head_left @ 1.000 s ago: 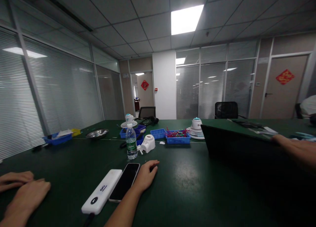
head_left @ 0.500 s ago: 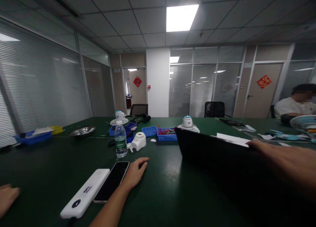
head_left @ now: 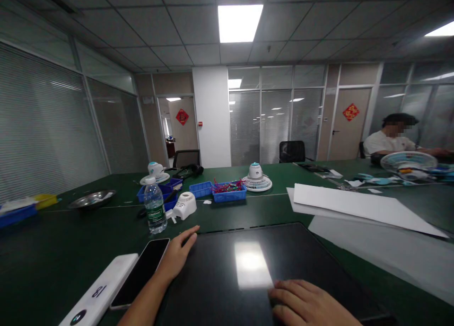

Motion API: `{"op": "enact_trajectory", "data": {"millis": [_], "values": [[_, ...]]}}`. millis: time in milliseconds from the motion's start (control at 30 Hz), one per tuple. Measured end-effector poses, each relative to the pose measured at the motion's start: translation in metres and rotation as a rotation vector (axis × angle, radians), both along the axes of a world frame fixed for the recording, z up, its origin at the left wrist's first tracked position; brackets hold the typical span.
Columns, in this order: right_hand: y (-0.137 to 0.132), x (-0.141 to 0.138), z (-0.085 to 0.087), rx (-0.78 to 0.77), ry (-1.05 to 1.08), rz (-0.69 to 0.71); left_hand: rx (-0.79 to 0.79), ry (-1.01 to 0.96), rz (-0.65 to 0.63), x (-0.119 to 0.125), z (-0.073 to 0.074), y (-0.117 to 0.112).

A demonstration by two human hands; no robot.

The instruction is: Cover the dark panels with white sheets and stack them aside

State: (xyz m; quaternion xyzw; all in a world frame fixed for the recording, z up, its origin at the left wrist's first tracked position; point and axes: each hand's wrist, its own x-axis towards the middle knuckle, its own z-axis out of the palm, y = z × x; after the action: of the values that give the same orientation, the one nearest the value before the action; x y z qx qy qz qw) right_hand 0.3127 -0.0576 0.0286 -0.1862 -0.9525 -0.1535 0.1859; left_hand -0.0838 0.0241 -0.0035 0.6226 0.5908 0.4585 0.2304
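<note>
A large flat black panel (head_left: 213,274) with a shiny face, possibly a screen, lies on the green table in front of me and reflects the ceiling light. My left hand (head_left: 179,252) rests at its left edge, fingers stretched forward and holding nothing. On the panel's near right part lies my right hand (head_left: 307,302), its fingers laid out over the surface. Left of my left forearm are a phone (head_left: 142,274) with a dark screen and a long white device (head_left: 99,290) marked 18.
Beyond stand a water bottle (head_left: 155,207), a white plastic housing (head_left: 185,205), a blue tray of coloured wires (head_left: 229,193) and a white fan part (head_left: 256,179). White sheets (head_left: 358,205) lie at the right. A metal bowl (head_left: 92,199) sits left. A person (head_left: 390,139) sits far right.
The black panel, raised at the right in my right hand, now lies flat before me. My right hand has moved left onto it. A hand at the far left edge is gone from view.
</note>
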Motion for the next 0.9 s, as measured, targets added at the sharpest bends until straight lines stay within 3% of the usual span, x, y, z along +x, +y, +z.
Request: {"op": "enact_trajectory", "data": {"millis": [67, 133, 233, 367, 533, 900], "values": [[0.027, 0.014, 0.003, -0.232, 0.005, -0.147, -0.019, 0.251, -0.078, 0.006, -0.002, -0.003], [0.064, 0.037, 0.004, -0.326, 0.083, -0.468, -0.066, 0.467, -0.126, 0.009, -0.004, -0.004], [0.12, 0.082, -0.007, -0.279, 0.181, -0.895, -0.12, 0.609, -0.142, 0.011, -0.007, -0.004], [0.161, 0.131, -0.04, -0.295, 0.213, -1.216, -0.146, 0.628, -0.135, 0.012, -0.005, -0.001], [0.172, 0.15, -0.068, -0.314, 0.166, -1.293, -0.139, 0.613, -0.117, 0.013, -0.007, 0.002], [0.167, 0.157, -0.06, -0.3, 0.168, -1.255, -0.119, 0.581, -0.077, 0.021, 0.0, -0.004]]}}
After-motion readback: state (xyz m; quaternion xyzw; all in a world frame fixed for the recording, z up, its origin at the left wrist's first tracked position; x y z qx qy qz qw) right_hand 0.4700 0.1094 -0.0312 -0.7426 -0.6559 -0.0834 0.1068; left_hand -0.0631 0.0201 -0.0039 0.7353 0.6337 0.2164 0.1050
